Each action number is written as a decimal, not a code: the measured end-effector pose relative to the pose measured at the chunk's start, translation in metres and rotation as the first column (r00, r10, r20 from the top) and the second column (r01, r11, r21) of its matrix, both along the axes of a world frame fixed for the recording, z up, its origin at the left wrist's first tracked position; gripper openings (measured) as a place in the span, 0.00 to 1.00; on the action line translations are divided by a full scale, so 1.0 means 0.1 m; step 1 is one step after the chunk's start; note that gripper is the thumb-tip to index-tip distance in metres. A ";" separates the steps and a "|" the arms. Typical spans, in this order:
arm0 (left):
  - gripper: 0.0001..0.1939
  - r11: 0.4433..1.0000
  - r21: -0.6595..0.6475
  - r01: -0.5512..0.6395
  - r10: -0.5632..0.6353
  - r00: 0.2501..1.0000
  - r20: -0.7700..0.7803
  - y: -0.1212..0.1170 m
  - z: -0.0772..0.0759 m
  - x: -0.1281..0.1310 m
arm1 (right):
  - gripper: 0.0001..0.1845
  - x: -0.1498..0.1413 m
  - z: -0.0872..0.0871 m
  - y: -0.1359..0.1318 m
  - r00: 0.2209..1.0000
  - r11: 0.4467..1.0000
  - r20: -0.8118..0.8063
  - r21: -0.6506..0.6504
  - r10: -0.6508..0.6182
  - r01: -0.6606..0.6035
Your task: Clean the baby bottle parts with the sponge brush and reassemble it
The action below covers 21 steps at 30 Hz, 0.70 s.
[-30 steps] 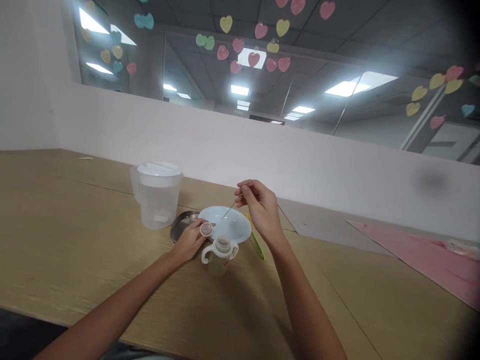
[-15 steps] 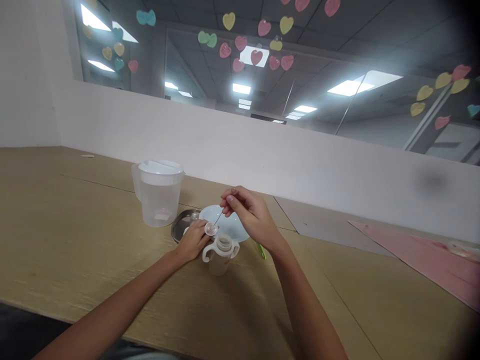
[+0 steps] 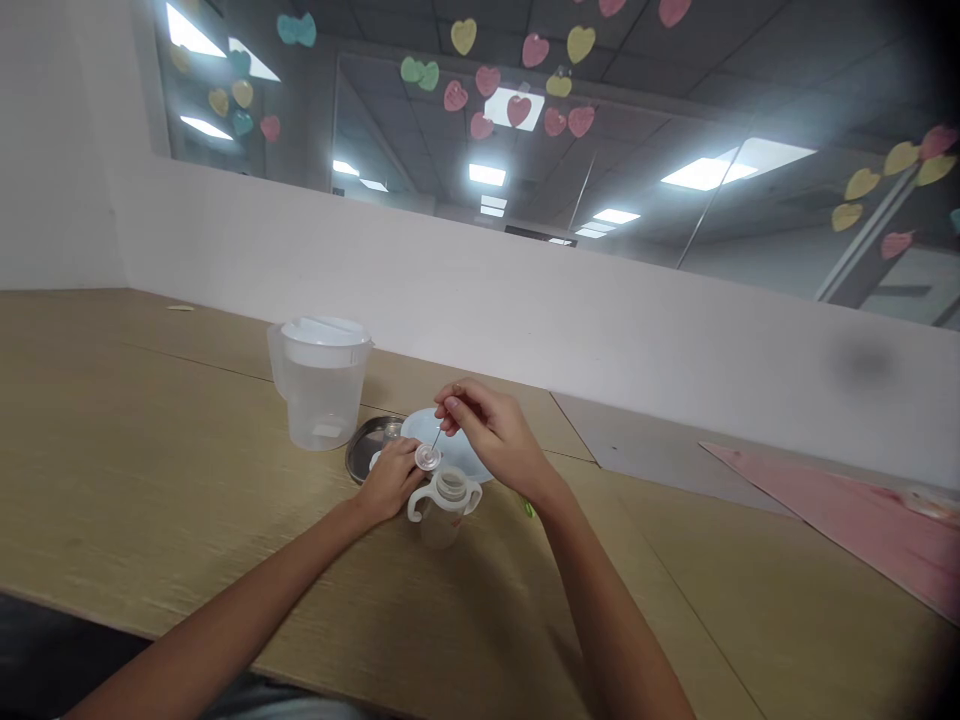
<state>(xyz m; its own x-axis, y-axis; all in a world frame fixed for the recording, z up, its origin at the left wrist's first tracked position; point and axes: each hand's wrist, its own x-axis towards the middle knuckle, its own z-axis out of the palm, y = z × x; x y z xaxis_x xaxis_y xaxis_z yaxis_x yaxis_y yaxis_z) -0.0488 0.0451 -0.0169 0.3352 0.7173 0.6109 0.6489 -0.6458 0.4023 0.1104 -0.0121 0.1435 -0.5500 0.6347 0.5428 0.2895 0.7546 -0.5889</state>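
Between the fingers of my left hand (image 3: 390, 478) is a small, round, clear disc-like piece (image 3: 428, 457), perhaps a lid part. My right hand (image 3: 491, 430) pinches a thin rod (image 3: 436, 437) whose lower end meets that round piece; its exact kind is too small to tell. Just in front stands an uncovered two-handled cup (image 3: 442, 515), upright, with white handles and a clear body. Behind the hands sits a pale blue bowl (image 3: 457, 458), partly hidden by my right hand. A round metal tray (image 3: 364, 452) with small clear and white pieces lies behind my left hand.
A clear lidded pitcher (image 3: 322, 395) stands at the back left of the wooden table (image 3: 187, 480). Right of the cup lies a green item (image 3: 529, 507), partly covered by my wrist. A pink sheet (image 3: 817, 520) lies at the right, and a white wall (image 3: 450, 300) rises behind.
My right hand has come slightly down and left with the thin rod, still at the round piece. My left hand keeps its hold. The whole view has shifted a little.
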 end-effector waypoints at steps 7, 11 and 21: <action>0.17 1.000 0.007 -0.007 0.007 1.000 0.009 -0.01 0.02 0.03 | 0.12 -0.02 0.02 -0.06 0.989 0.997 0.142 0.075 -0.038 0.028; 0.16 1.000 0.003 -0.005 0.005 1.000 0.021 0.01 0.00 0.03 | 0.12 -0.02 0.00 -0.04 0.970 0.995 0.236 0.097 -0.053 0.031; 0.15 1.000 0.003 -0.027 0.026 0.999 0.033 0.02 -0.02 0.04 | 0.12 -0.03 0.00 -0.01 0.960 0.982 0.259 0.179 -0.102 0.055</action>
